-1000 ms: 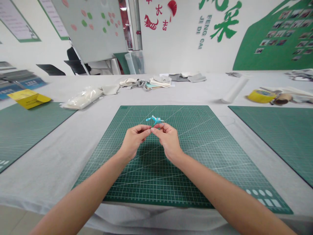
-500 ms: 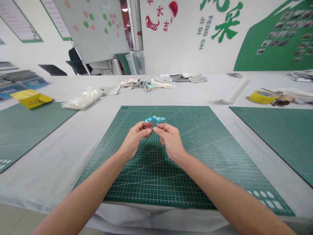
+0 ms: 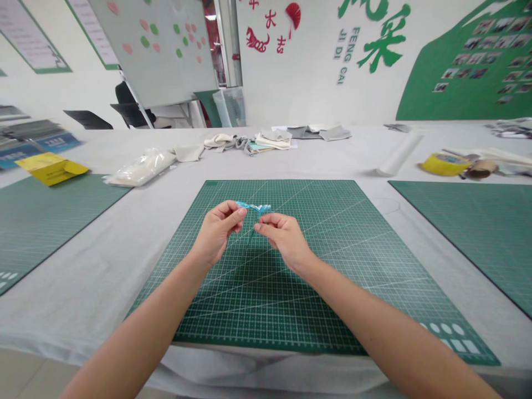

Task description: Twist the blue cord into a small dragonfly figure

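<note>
Both hands hover over the middle of a green cutting mat (image 3: 332,277). My left hand (image 3: 216,233) pinches one end of a small turquoise beaded piece (image 3: 254,208) between thumb and forefinger. My right hand (image 3: 280,235) is closed in a pinch just right of it, holding the piece's lower part or a thin strand that hangs from it. The piece spans the small gap between the two sets of fingertips, a little above the mat.
A second green mat (image 3: 41,221) lies at left and a third (image 3: 477,233) at right. Behind are a yellow box (image 3: 52,166), a clear plastic bag (image 3: 141,166), folded fabric pieces (image 3: 270,138), a white roll (image 3: 399,155) and a yellow tape roll (image 3: 444,163).
My hands have drawn slightly apart. The left hand moved left and up a little, and the turquoise piece now stretches between the fingertips instead of sitting above them.
</note>
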`<act>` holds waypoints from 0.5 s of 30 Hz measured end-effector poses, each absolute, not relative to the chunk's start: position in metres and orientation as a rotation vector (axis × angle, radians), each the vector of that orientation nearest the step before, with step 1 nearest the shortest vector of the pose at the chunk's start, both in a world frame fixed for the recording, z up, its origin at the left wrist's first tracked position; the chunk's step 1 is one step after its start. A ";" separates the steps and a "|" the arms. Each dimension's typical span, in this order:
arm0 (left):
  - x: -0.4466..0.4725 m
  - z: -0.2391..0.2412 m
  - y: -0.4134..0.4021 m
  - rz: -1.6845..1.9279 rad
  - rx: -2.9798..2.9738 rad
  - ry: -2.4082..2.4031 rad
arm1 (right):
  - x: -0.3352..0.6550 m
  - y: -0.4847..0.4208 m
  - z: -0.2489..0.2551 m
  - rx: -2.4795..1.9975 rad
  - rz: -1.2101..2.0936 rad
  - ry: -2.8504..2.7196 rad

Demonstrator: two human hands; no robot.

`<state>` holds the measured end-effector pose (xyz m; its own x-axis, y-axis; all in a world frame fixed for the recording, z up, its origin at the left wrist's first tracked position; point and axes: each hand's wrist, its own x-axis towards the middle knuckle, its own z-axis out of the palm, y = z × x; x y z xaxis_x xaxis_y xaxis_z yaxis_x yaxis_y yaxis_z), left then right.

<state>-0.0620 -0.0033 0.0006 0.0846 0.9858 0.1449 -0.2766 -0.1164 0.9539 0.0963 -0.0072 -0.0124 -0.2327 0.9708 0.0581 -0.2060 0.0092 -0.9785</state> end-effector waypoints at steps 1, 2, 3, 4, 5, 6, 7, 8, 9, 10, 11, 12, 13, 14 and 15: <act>-0.062 0.000 -0.003 1.375 1.147 0.880 | 0.096 -0.008 -0.011 -0.897 1.478 -1.223; -0.061 0.000 -0.003 1.405 1.146 0.892 | 0.096 -0.009 -0.011 -0.884 1.514 -1.205; -0.061 0.000 -0.002 1.427 1.145 0.902 | 0.095 -0.009 -0.010 -0.874 1.551 -1.186; -0.061 -0.001 -0.002 1.440 1.152 0.910 | 0.095 -0.009 -0.009 -0.865 1.586 -1.167; -0.061 -0.001 -0.001 1.445 1.165 0.915 | 0.095 -0.010 -0.009 -0.860 1.620 -1.150; -0.062 -0.001 0.000 1.442 1.182 0.917 | 0.095 -0.010 -0.008 -0.856 1.651 -1.137; -0.062 -0.002 0.000 1.435 1.198 0.919 | 0.095 -0.010 -0.008 -0.852 1.678 -1.128; -0.063 -0.002 0.001 1.434 1.205 0.919 | 0.094 -0.010 -0.008 -0.847 1.701 -1.121; -0.064 -0.003 0.001 1.439 1.200 0.919 | 0.094 -0.011 -0.008 -0.841 1.722 -1.121; -0.065 -0.003 0.002 1.445 1.188 0.917 | 0.094 -0.011 -0.008 -0.835 1.740 -1.123; -0.065 -0.004 0.002 1.449 1.173 0.916 | 0.094 -0.011 -0.008 -0.832 1.756 -1.126; -0.066 -0.004 0.002 1.448 1.160 0.917 | 0.095 -0.011 -0.008 -0.828 1.771 -1.128; -0.067 -0.004 0.002 1.442 1.150 0.919 | 0.095 -0.011 -0.008 -0.823 1.786 -1.126; -0.067 -0.004 0.002 1.428 1.142 0.924 | 0.096 -0.010 -0.008 -0.815 1.802 -1.117; -0.067 -0.004 0.002 1.410 1.136 0.932 | 0.096 -0.010 -0.008 -0.803 1.821 -1.100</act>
<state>-0.0673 0.0022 -0.0037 0.0019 0.9885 0.1512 -0.2487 -0.1460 0.9575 0.0964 -0.0100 -0.0082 -0.4417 0.8919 -0.0966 -0.3294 -0.2614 -0.9073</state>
